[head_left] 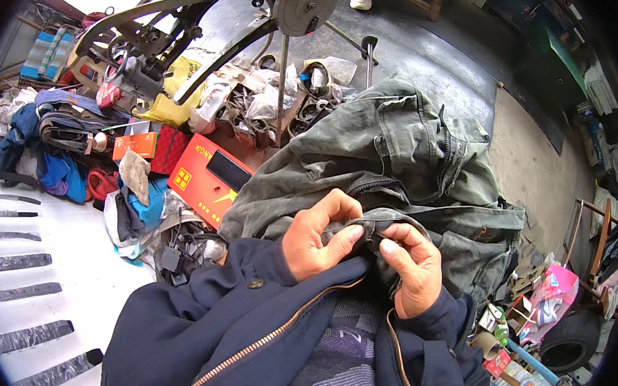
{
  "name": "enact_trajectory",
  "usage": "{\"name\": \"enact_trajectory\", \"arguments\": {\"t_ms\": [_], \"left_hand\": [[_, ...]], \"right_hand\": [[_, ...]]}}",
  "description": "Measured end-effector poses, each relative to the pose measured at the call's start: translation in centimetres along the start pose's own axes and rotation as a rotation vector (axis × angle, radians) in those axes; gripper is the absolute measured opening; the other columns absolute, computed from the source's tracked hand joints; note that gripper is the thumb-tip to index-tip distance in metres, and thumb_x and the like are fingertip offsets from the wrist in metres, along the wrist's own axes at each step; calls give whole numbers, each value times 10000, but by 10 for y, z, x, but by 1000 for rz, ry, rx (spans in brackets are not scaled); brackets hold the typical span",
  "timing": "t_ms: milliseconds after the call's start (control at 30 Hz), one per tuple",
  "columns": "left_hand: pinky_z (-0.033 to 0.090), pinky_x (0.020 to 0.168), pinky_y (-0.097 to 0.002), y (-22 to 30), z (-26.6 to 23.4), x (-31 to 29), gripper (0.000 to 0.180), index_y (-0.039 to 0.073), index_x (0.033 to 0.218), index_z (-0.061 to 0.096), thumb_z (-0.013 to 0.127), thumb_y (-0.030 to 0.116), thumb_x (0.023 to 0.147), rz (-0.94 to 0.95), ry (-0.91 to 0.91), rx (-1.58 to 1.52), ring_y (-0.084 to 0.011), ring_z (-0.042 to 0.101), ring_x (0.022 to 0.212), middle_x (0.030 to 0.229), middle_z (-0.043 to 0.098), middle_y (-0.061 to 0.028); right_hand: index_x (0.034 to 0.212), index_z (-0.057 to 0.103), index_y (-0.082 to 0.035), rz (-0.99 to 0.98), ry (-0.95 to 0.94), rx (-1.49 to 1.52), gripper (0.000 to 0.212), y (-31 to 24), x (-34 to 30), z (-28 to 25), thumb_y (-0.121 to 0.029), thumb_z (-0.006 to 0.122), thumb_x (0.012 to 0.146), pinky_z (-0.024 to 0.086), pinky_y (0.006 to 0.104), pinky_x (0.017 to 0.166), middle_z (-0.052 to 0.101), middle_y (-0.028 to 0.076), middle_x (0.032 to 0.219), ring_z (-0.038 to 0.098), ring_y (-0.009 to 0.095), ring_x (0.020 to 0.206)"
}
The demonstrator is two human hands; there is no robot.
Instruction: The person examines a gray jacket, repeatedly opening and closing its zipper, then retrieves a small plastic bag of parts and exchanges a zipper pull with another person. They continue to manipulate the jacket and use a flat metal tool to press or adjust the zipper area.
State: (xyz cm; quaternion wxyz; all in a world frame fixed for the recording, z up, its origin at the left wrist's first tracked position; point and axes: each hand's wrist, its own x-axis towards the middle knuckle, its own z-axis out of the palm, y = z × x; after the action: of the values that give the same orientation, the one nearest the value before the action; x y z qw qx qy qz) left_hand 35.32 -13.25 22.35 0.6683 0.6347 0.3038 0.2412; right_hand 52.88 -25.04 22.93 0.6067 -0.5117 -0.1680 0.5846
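A dark green jacket (349, 149) with zippers and pockets is spread over my lap. Its folds reach away from me toward the floor. My left hand (323, 237) pinches an edge of the cloth between thumb and fingers. Close beside it, my right hand (411, 264) grips the same edge, thumb against forefinger. Between the fingertips lies a short stretch of seam with a small dark spot; what it is exactly is too small to tell. A dark zipper (377, 186) runs along the cloth just beyond my hands.
A metal hand-cranked machine with a wheel (305, 5) stands at the far left. Left of me are a red box (207, 180), bags and clothes in a heap, and dark strips (9, 262) on a white surface. To the right lie a tire (570, 341) and clutter.
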Motion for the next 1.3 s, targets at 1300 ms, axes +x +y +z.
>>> {"name": "enact_trajectory", "arguments": {"t_ms": [1300], "left_hand": [[455, 713, -240, -46, -76, 22, 65, 39, 1109, 659, 631, 70, 1060, 53, 225, -348, -38, 536, 775, 879, 633, 30]], "right_hand": [[1286, 633, 131, 286, 11, 34, 429, -17, 37, 7, -87, 753, 937, 569, 452, 1032, 742, 243, 1208, 739, 319, 1078]]}}
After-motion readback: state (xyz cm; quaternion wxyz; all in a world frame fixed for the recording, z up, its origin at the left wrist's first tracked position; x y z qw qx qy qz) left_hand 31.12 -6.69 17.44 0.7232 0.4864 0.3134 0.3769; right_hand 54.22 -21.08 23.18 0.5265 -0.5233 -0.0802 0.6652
